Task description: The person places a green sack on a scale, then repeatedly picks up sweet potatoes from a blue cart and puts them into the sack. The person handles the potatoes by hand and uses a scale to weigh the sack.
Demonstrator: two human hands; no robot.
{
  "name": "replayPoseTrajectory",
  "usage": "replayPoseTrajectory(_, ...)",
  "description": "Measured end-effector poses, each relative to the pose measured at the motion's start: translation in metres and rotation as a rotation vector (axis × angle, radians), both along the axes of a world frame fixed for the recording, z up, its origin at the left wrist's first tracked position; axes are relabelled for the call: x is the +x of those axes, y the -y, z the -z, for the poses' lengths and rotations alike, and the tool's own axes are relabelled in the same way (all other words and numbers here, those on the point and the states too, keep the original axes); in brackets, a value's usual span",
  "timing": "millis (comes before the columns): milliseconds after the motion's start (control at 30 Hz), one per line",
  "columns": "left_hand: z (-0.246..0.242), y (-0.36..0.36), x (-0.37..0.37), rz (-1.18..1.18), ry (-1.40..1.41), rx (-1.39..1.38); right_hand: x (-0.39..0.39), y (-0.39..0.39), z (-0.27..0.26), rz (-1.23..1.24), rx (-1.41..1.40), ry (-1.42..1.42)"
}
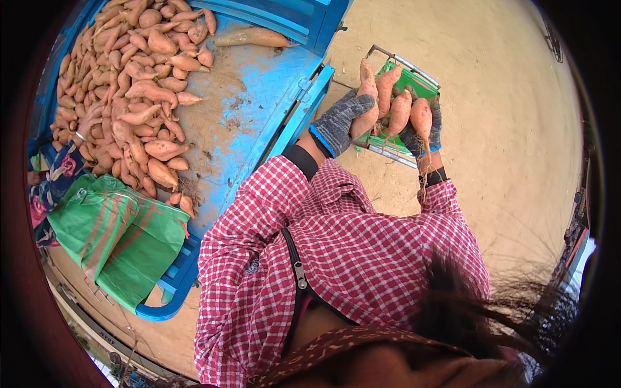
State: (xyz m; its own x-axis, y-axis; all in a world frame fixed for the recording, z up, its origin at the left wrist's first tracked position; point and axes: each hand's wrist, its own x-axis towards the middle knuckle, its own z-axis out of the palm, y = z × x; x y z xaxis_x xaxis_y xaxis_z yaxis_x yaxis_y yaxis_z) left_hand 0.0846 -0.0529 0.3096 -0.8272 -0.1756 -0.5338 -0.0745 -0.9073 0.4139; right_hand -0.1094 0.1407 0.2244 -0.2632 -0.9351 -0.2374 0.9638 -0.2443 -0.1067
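Both my hands wear grey knit gloves with blue cuffs and hold sweet potatoes over a green sack [421, 86]. The sack hangs open in a metal frame [418, 72]. My left hand [342, 119] grips a long, knobbly sweet potato [365, 104] from its left side. My right hand [434, 128] is around a rounder sweet potato [421, 118] whose stringy roots trail down past my wrist. Two more, a slim sweet potato [386, 89] and a plump sweet potato [400, 112], sit between my hands; what supports them is partly hidden. Darker lumps show inside the sack.
On the left, a blue metal truck bed [252, 111] carries a heap of sweet potatoes [140, 92], with a larger pale root [254, 37] apart. Another person's hand [89, 121] touches the heap. A green woven sack [126, 237] drapes over the bed's near edge. Sandy ground [504, 121] extends right.
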Motion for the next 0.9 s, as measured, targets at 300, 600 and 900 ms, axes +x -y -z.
replayPoseTrajectory(300, 0.058, -0.002, 0.044, 0.010, 0.165, 0.167, -0.042, -0.013, 0.057, -0.030, 1.302, -1.276)
replayPoseTrajectory(600, 0.078, 0.019, 0.111, -0.080, 0.126, -0.365, 0.144, 0.157, 0.041, -0.555, 0.545, -1.041)
replayPoseTrajectory(900, 0.086, 0.053, 0.204, 1.136, 1.055, -1.246, 0.208, 0.232, 0.110, -0.577, 0.981, -1.521)
